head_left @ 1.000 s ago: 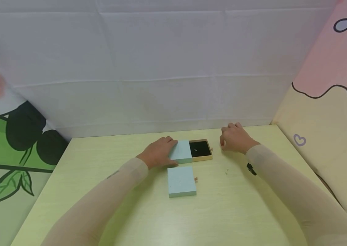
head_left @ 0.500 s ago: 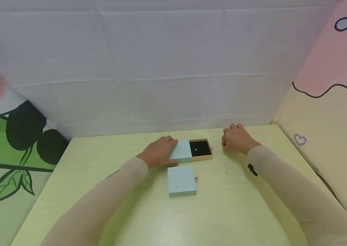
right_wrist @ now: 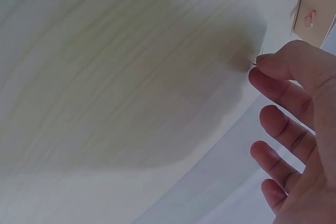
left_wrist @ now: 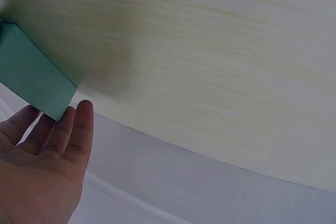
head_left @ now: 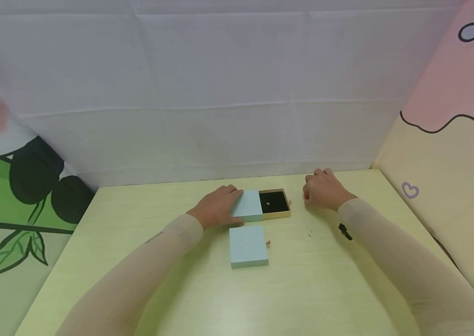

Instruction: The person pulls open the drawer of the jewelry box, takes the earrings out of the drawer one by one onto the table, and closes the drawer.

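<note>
My left hand point(head_left: 218, 207) holds the light-blue sleeve of a drawer-style jewelry box point(head_left: 247, 205), thumb on the near side and fingers around the far side. Its drawer point(head_left: 276, 215) is pulled out to the right and shows a black pad point(head_left: 278, 200) bearing a tiny silver piece point(head_left: 268, 203). Right of the drawer, my right hand point(head_left: 324, 190) pinches something very thin between thumb and index finger. The right wrist view shows it as a fine, wire-like tip point(right_wrist: 254, 64), mostly hidden by the fingertips; the other fingers are loosely bent.
A second light-blue box point(head_left: 248, 247), closed, lies in front of the first with a tan pull tab point(head_left: 268, 242). Tiny bits point(head_left: 310, 232) lie on the pale wooden table point(head_left: 304, 284) to its right. A white cloth point(head_left: 220, 93) hangs behind the table.
Between the first and second frames my right hand shifts very slightly to the right, away from the drawer. My left hand and both boxes stay in place.
</note>
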Demonstrator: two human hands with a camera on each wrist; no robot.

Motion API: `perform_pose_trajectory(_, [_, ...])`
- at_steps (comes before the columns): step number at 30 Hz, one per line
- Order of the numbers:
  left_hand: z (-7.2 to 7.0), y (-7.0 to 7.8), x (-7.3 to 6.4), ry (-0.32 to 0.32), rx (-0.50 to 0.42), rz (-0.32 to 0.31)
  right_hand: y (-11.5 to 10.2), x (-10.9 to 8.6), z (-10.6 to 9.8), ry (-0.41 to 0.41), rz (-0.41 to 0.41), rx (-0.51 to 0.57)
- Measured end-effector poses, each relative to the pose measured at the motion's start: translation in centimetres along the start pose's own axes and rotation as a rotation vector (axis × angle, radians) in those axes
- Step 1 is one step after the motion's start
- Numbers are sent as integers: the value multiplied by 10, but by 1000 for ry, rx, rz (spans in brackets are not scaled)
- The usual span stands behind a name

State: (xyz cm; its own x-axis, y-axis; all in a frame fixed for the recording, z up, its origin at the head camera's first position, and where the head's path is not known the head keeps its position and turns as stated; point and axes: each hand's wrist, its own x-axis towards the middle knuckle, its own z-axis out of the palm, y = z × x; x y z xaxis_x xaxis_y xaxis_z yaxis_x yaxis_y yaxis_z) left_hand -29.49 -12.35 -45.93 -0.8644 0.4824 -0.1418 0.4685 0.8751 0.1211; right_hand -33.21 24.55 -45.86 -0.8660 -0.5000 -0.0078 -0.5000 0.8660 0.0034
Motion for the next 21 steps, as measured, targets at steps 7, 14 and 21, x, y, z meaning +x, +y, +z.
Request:
perform_pose_trajectory(7, [-1, 2, 0, 0, -4, -3, 2, 0, 2, -4, 3, -8])
perform_pose_trajectory(14, [-1, 2, -1, 2, -9, 0, 3, -1, -4, -3, 4, 1])
perform_pose_trajectory(21, [-2, 3, -1, 6, -11, -8, 0, -2, -14, 38, -22, 13])
